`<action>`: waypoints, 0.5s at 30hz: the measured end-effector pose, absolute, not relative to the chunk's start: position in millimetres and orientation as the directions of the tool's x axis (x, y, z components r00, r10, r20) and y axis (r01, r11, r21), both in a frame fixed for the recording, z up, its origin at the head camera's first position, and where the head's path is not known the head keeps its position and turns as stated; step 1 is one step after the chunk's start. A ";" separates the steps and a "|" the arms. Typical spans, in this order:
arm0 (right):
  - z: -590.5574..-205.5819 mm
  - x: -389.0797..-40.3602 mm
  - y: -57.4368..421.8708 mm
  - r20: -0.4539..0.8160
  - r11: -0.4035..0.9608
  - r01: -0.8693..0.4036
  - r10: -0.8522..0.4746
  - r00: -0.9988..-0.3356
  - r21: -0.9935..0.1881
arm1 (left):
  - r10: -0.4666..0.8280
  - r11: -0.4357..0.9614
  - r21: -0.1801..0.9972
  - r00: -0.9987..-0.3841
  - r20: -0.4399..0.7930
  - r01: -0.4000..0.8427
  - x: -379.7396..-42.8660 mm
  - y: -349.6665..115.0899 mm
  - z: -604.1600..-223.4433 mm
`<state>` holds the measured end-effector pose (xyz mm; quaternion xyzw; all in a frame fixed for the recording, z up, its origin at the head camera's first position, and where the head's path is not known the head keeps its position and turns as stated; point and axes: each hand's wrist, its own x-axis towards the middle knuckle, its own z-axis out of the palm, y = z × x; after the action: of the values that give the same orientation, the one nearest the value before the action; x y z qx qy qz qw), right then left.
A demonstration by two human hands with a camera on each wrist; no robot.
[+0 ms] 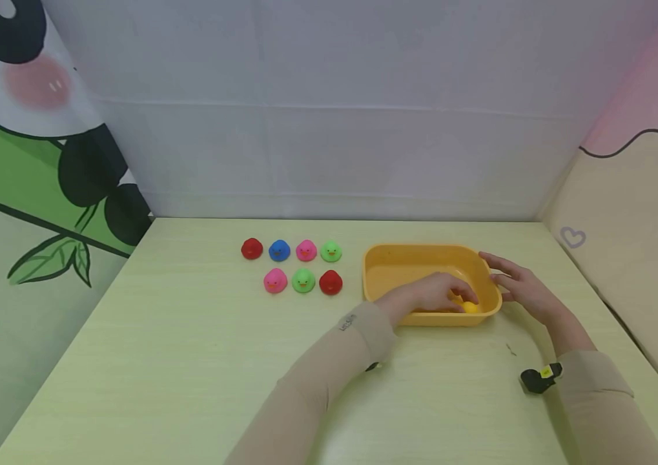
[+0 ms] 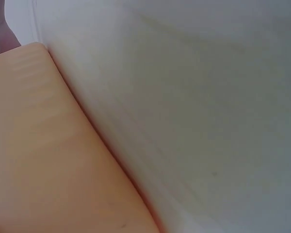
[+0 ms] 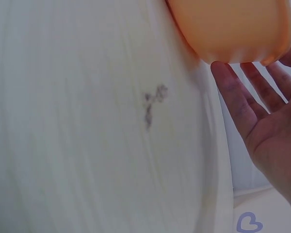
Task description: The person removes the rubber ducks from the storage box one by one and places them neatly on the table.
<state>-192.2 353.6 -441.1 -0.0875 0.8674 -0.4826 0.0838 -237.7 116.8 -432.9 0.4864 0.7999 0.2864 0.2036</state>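
An orange-yellow plastic tray [image 1: 383,276] stands on the table, right of centre. My left hand [image 1: 438,292] reaches over its near side, fingers bent down round a small yellow toy duck [image 1: 471,309] at the right end inside. Most of that duck is hidden by the fingers. At the tray's right end is my right hand [image 1: 525,292], fairly straight fingers touching the rim and outer wall. The right wrist view shows its fingertips [image 3: 219,70] against the end wall. In the left wrist view, the tray's side [image 2: 63,145] fills the left part and the left hand's fingers are out of sight.
Left of the tray, several toy ducks stand in two rows. The back row has a red duck [image 1: 252,248], a blue duck [image 1: 279,250], a pink duck [image 1: 307,250] and a green duck [image 1: 331,251]. A pale wall [image 1: 329,161] borders the table's back edge.
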 end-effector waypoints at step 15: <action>-439.5 -191.6 352.9 -0.056 0.531 -0.089 -0.251 -0.966 -0.843 | 0.882 0.378 0.635 -0.471 -0.025 0.674 -238.5 119.0 -432.6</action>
<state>-191.6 352.9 -439.5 -0.0976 0.8707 -0.4744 0.0852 -238.5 119.0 -432.6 0.4802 0.8095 0.2834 0.1835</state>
